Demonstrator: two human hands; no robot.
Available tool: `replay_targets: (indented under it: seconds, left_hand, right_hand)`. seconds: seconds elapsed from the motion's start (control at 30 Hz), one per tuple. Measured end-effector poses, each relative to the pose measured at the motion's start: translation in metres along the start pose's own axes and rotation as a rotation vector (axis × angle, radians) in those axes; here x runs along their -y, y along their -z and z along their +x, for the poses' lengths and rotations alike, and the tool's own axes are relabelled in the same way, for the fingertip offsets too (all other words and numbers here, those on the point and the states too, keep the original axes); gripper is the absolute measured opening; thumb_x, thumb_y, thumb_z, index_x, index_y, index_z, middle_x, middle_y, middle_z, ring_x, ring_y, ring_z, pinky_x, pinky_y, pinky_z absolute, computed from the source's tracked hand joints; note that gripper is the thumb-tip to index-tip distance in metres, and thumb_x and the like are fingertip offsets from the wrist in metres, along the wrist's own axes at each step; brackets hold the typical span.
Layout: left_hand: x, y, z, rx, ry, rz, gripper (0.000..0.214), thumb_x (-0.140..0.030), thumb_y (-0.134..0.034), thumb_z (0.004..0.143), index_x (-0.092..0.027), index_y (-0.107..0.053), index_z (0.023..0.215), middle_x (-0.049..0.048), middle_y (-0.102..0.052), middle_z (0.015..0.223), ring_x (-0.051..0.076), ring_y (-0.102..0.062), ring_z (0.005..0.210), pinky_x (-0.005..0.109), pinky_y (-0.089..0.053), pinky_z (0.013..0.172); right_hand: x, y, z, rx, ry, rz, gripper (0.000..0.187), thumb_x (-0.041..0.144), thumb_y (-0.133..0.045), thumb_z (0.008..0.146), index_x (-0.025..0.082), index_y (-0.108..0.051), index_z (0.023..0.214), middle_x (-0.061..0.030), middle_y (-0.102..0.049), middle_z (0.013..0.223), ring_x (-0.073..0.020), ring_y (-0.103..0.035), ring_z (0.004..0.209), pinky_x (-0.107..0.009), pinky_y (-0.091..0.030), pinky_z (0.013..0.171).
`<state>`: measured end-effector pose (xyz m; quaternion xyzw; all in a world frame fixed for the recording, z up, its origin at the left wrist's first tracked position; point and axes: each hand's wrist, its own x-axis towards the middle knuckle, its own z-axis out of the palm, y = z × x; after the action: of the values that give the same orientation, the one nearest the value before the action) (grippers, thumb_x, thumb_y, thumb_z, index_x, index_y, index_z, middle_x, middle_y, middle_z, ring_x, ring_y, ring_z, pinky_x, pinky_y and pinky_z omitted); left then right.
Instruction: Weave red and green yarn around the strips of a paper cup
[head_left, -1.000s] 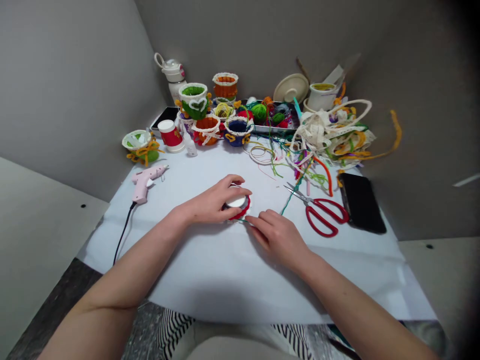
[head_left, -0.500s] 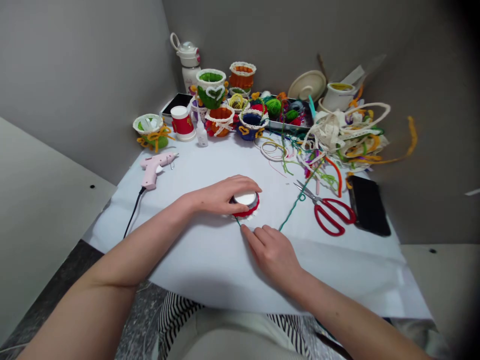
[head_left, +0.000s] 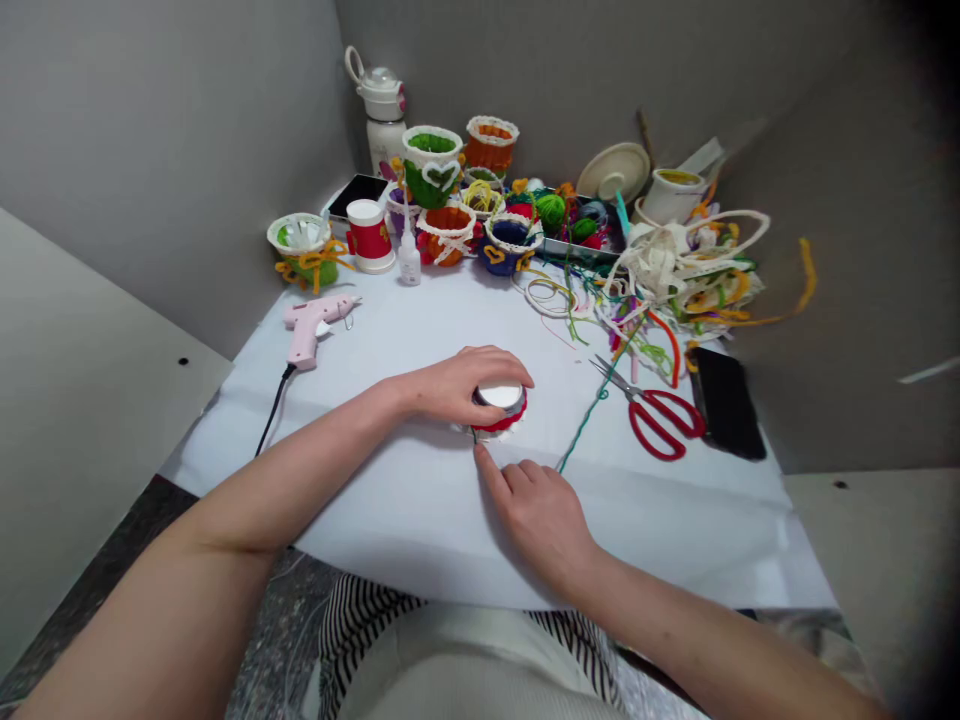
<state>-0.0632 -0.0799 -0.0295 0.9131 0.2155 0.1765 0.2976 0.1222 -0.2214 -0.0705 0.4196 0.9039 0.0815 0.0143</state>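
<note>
My left hand is shut over a small round craft piece with a white top and a red rim, with white lace showing beneath it. My right hand lies on the white sheet, just below the piece. Its index fingertip is close to the piece's lower edge. A thin green cord runs from the tangle at the back down towards that hand, and its stretch beneath the fingers is hidden.
A pink glue gun lies at the left, and red-handled scissors and a black phone at the right. Along the back stand several woven baskets, a metal tray of yarn and a tangle of lace and pipe cleaners.
My right hand has drawn back from the round piece towards me, baring more of the green cord. My left hand stays on the piece, and the whole view has shifted slightly.
</note>
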Motion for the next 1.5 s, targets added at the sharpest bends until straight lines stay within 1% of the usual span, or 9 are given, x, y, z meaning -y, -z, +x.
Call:
replay_targets:
  seconds: [0.1,0.27,0.37,0.57,0.73,0.9,1.1,1.27,1.5]
  left_hand:
    - [0.000,-0.001,-0.001,-0.007,0.001,-0.002,0.041,-0.025,-0.055,0.080,-0.021,-0.059,0.121,0.0093,-0.062,0.129,0.025,-0.053,0.124,0.042,-0.036,0.109]
    - [0.001,-0.001,-0.003,-0.019,0.006,0.003,0.042,-0.025,-0.055,0.080,-0.021,-0.059,0.122,0.0091,-0.062,0.129,0.024,-0.053,0.124,0.042,-0.036,0.109]
    - [0.003,-0.002,-0.003,-0.028,-0.005,0.009,0.042,-0.025,-0.056,0.080,-0.021,-0.058,0.122,0.0089,-0.062,0.130,0.024,-0.053,0.125,0.042,-0.035,0.110]
    - [0.002,-0.002,-0.005,-0.031,-0.004,0.003,0.042,-0.025,-0.056,0.080,-0.021,-0.058,0.122,0.0087,-0.062,0.130,0.024,-0.053,0.125,0.042,-0.035,0.110]
    - [0.003,-0.003,-0.005,-0.030,-0.001,0.009,0.041,-0.028,-0.055,0.082,-0.021,-0.059,0.122,0.0093,-0.061,0.131,0.024,-0.052,0.125,0.042,-0.036,0.109]
    - [0.007,-0.006,-0.003,-0.031,-0.017,0.006,0.042,-0.028,-0.055,0.082,-0.021,-0.059,0.124,0.0089,-0.060,0.131,0.024,-0.051,0.125,0.042,-0.035,0.110]
    - [0.006,-0.002,-0.004,-0.057,0.044,0.022,0.049,-0.038,-0.056,0.084,-0.022,-0.060,0.130,0.0120,-0.050,0.129,0.026,-0.044,0.126,0.042,-0.034,0.110]
    - [0.007,0.005,0.001,0.003,0.101,0.029,0.057,-0.052,-0.055,0.085,-0.026,-0.057,0.136,0.0099,-0.049,0.119,0.026,-0.042,0.122,0.042,-0.033,0.110]
    - [0.006,0.005,-0.001,0.016,0.117,0.032,0.062,-0.053,-0.057,0.083,-0.025,-0.056,0.138,0.0098,-0.048,0.121,0.026,-0.040,0.123,0.040,-0.032,0.110]
  right_hand:
    - [0.001,0.011,-0.001,0.107,-0.050,-0.026,0.058,0.005,-0.054,0.084,0.014,-0.050,0.141,-0.0076,-0.065,0.075,-0.0208,-0.059,0.071,-0.033,-0.040,0.060]
    - [-0.005,0.019,-0.004,0.162,-0.095,-0.049,0.059,0.005,-0.055,0.083,0.017,-0.052,0.141,-0.0080,-0.065,0.073,-0.0217,-0.060,0.071,-0.033,-0.040,0.059]
    - [-0.008,0.020,-0.005,0.157,-0.101,-0.078,0.058,0.001,-0.053,0.083,0.019,-0.056,0.138,-0.0076,-0.065,0.074,-0.0223,-0.061,0.070,-0.033,-0.038,0.058]
    - [-0.026,0.017,-0.007,0.060,-0.168,-0.029,0.057,0.000,-0.049,0.083,0.021,-0.059,0.135,-0.0066,-0.067,0.072,-0.0209,-0.060,0.070,-0.031,-0.031,0.057]
    - [-0.050,0.009,0.011,0.046,-0.377,0.248,0.036,0.015,-0.046,0.093,0.027,-0.068,0.118,-0.0047,-0.075,0.085,-0.0199,-0.063,0.071,-0.028,-0.029,0.055]
    - [-0.059,0.002,0.028,-0.001,-0.579,0.394,0.030,0.026,-0.045,0.095,0.025,-0.071,0.111,-0.0065,-0.077,0.091,-0.0229,-0.067,0.075,-0.029,-0.034,0.060]
    - [-0.058,-0.010,0.024,-0.087,-0.528,0.465,0.033,0.029,-0.043,0.094,0.021,-0.068,0.113,-0.0084,-0.076,0.086,-0.0238,-0.067,0.074,-0.030,-0.037,0.064]
    - [-0.063,-0.014,0.024,-0.123,-0.503,0.523,0.035,0.035,-0.044,0.094,0.020,-0.065,0.118,-0.0068,-0.074,0.081,-0.0219,-0.062,0.067,-0.029,-0.037,0.063]
    - [-0.065,-0.013,0.021,-0.172,-0.482,0.640,0.026,0.039,-0.048,0.092,0.021,-0.066,0.097,-0.0026,-0.068,0.072,-0.0170,-0.053,0.060,-0.028,-0.037,0.062]
